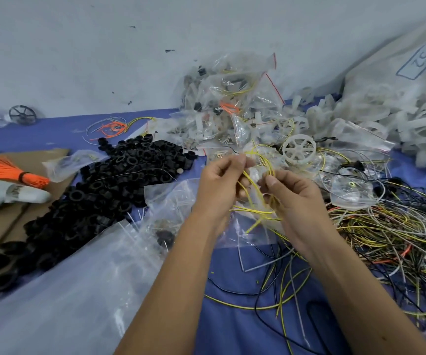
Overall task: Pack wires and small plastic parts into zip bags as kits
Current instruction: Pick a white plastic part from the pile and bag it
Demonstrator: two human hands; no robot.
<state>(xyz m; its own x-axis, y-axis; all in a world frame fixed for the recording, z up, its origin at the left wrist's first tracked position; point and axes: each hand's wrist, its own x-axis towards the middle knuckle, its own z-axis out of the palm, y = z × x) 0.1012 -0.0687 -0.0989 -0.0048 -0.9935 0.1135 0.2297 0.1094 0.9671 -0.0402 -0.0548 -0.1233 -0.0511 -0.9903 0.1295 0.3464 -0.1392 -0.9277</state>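
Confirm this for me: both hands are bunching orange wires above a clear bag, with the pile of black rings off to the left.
Not quite: the wires are yellow, not orange, as the head view shows. The left hand and right hand do bunch them above a clear bag, and the pile of black rings does lie to the left. The orange wires lie farther left.

The number "1952" is printed upside down inside a blue outlined box on the large white sack (pixel 396 73). This sack is seen behind the heap of white plastic wheels (pixel 398 119). No other text can be read.

bare blue cloth (pixel 232 326) lies between clear bags (pixel 78 290) and tangled wires (pixel 398 239)
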